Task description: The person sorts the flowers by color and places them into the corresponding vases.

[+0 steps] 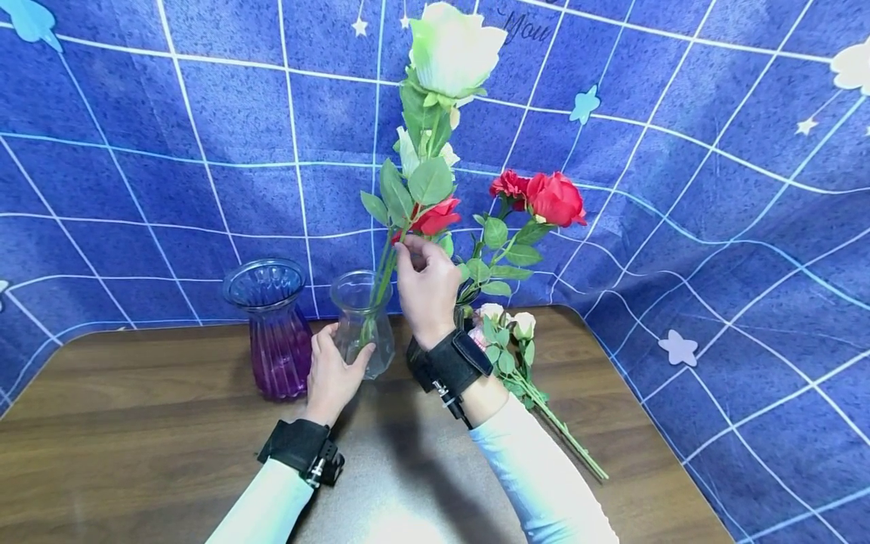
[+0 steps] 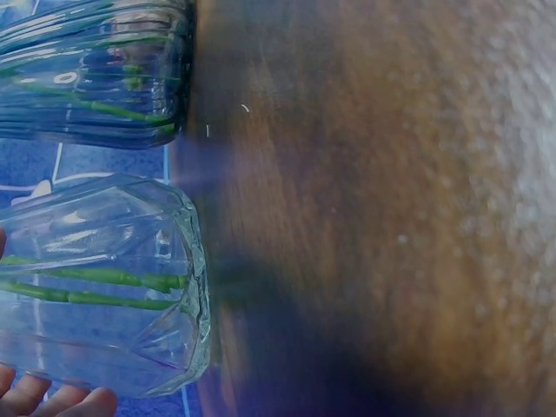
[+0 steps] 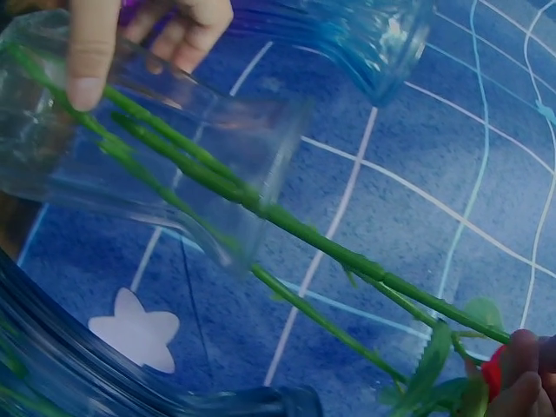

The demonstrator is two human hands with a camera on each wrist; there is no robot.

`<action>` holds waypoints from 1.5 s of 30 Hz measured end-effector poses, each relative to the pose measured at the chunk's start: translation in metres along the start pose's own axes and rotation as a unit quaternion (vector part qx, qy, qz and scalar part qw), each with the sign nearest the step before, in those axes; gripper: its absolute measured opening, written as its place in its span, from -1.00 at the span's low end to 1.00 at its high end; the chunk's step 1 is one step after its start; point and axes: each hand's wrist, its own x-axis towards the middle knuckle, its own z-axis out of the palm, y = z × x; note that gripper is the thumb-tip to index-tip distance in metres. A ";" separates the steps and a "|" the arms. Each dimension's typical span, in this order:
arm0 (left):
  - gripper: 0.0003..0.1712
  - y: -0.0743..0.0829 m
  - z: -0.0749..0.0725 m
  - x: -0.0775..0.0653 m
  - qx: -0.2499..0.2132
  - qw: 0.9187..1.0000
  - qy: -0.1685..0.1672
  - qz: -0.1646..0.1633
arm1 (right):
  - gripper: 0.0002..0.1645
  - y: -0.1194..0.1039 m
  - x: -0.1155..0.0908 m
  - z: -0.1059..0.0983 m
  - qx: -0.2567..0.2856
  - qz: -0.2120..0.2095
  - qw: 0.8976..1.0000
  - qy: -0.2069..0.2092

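My left hand [image 1: 336, 374] grips the clear glass vase [image 1: 379, 355] around its lower body, thumb in front. Inside that vase, green stems [image 2: 104, 276] reach close to the bottom, and another stem [image 3: 195, 169] ends partway down. My right hand [image 1: 430, 291] pinches a rose stem above the rim. Over the hand rise a large white-green rose [image 1: 451, 57], leaves and a smaller white flower [image 1: 408, 151]. A red rose [image 1: 436, 217] shows just behind the fingers; which bloom belongs to the pinched stem I cannot tell.
Left of the clear vase stands a blue-purple ribbed vase [image 1: 275, 340]. A blue ribbed vase [image 3: 104, 347], mostly hidden behind my right wrist, stands near red roses [image 1: 553, 199]. Small pale roses [image 1: 523, 325] lie on the wooden table [image 1: 170, 423] at right. A blue patterned cloth [image 1: 204, 113] hangs behind.
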 end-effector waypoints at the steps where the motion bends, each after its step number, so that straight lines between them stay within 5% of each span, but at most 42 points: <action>1: -0.16 0.000 0.000 0.000 -0.001 1.000 -0.002 0.000 | -0.79 0.001 -0.002 0.001 0.000 -0.001 1.000 -0.003; 20: -0.19 0.002 -0.001 -0.001 -0.008 1.000 -0.007 -0.002 | -0.84 0.025 -0.027 0.018 -0.025 0.026 0.999 -0.036; 45: -0.19 0.001 -0.002 0.000 -0.002 1.000 -0.009 -0.006 | -0.82 0.039 -0.034 0.031 -0.066 0.062 0.993 -0.080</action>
